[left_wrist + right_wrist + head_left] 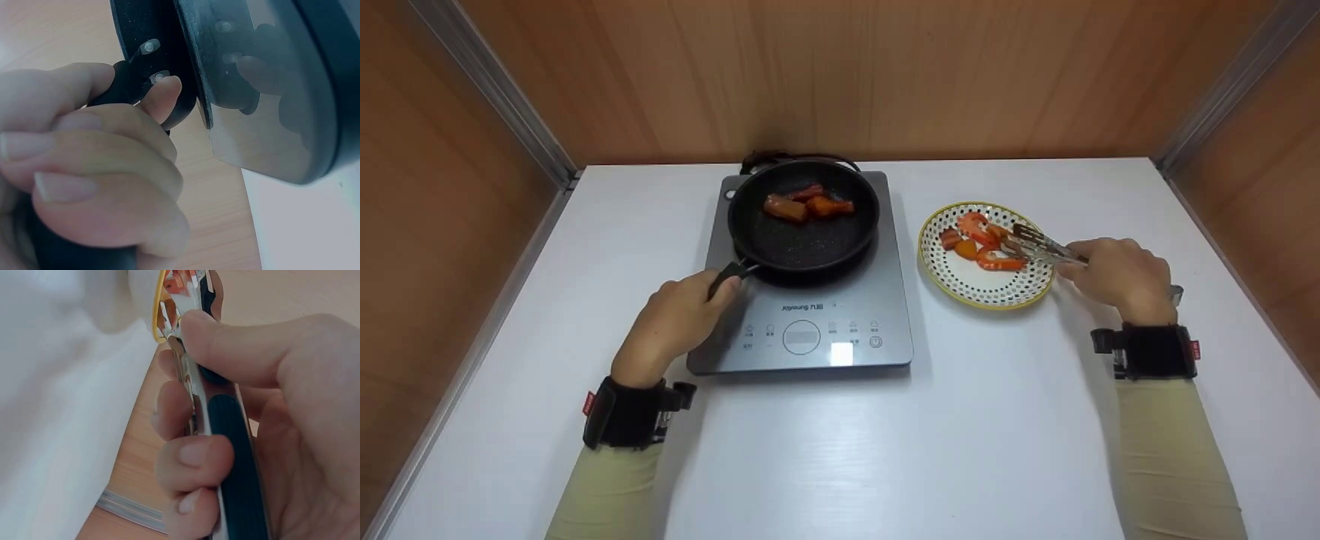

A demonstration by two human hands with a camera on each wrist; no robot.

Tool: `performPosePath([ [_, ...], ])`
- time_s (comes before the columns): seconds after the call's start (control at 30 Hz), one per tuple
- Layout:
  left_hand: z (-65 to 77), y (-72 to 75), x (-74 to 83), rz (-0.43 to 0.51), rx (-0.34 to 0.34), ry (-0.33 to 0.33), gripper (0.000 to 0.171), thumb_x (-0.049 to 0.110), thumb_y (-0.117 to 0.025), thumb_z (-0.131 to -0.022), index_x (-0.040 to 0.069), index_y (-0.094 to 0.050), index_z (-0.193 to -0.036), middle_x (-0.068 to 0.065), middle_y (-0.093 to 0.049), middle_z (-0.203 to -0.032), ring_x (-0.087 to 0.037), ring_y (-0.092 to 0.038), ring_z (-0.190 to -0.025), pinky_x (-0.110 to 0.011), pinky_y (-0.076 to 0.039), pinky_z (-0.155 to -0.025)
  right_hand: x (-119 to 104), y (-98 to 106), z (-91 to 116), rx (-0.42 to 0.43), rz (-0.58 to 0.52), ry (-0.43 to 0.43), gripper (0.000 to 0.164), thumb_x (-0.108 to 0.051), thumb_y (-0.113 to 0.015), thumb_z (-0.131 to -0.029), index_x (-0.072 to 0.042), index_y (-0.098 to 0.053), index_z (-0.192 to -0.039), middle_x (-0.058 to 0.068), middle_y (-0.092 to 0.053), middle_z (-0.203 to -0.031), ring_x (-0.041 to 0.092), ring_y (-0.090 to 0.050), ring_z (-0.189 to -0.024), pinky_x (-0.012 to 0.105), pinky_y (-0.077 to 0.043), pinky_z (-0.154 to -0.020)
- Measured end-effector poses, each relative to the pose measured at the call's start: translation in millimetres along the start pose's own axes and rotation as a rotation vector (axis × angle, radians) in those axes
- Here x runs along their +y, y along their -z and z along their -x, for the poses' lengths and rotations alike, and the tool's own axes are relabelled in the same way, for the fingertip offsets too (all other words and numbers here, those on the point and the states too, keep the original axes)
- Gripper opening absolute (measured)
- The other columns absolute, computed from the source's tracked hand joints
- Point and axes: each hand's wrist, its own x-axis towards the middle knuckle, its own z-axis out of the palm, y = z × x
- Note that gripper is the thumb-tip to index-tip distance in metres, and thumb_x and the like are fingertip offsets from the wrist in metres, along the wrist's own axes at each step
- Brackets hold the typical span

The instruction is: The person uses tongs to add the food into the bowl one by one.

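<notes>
My left hand (679,319) grips the handle (729,277) of a black frying pan (802,251); in the left wrist view its fingers (112,208) wrap round that handle. Several reddish-brown pieces of food (786,208), one like a small drumstick (829,206), lie in the pan. My right hand (1121,274) holds metal tongs (1050,246), whose dark grip (236,467) shows in the right wrist view. The tong tips are over a dotted, yellow-rimmed plate (982,296), right at the food there: shrimp (997,261), an orange piece (966,250) and a reddish chunk (951,238).
The pan sits on a silver induction cooker (810,360) with a touch panel at its front. A black cord (765,159) lies behind it. The white table (840,450) is bounded by wood-look panels (840,82) at the back and sides.
</notes>
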Motion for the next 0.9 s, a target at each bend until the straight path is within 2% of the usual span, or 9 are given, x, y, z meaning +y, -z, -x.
performPosePath([
  [0.53,-0.4,0.1,-0.1,0.01,0.003,-0.001,0.045,0.051,-0.042,-0.114,0.011,-0.054,-0.095,-0.005,-0.051,-0.077,-0.025,-0.055,-0.074,-0.037,-0.041,-0.062,4.0,-1.9,-3.8,-0.034,-0.018,0.031,0.064,-0.048,-0.057,-0.105,-0.003,-0.055,-0.151,0.035,-0.059,-0.138,0.046,-0.056,-0.103,0.061,-0.048,-0.073],
  [0.9,0.9,0.7,1.1,-0.002,0.0,-0.003,0.044,0.05,-0.042,-0.114,0.012,-0.055,-0.096,-0.005,-0.052,-0.078,-0.026,-0.057,-0.076,-0.037,-0.041,-0.064,3.8,-2.6,-5.8,-0.084,-0.046,0.007,0.074,-0.056,-0.049,-0.107,0.001,-0.049,-0.153,0.038,-0.054,-0.143,0.055,-0.058,-0.116,0.067,-0.05,-0.08],
])
